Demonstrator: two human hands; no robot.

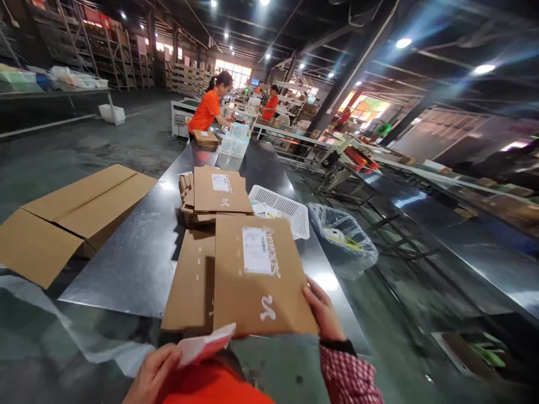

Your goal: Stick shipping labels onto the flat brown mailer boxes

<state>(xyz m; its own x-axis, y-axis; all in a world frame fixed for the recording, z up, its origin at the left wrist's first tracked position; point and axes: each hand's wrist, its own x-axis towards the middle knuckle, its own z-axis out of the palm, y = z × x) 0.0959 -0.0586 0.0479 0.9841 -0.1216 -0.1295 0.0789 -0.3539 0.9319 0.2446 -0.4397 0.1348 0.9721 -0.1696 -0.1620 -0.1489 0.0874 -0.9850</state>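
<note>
My right hand grips the right edge of a flat brown cardboard mailer. The mailer has a white shipping label and white printing on its face, and it is raised toward me over the table's near end. Low on the left, my left hand is closed around a white and pink paper sheet. Under and left of the held mailer lies another cardboard piece. Just beyond, a stack of labelled mailers rests on the table.
The metal table runs away from me. A white perforated basket with papers stands at its right edge, beside a plastic-lined bin. On the floor to the left sits an open carton. A person in orange works at the far end.
</note>
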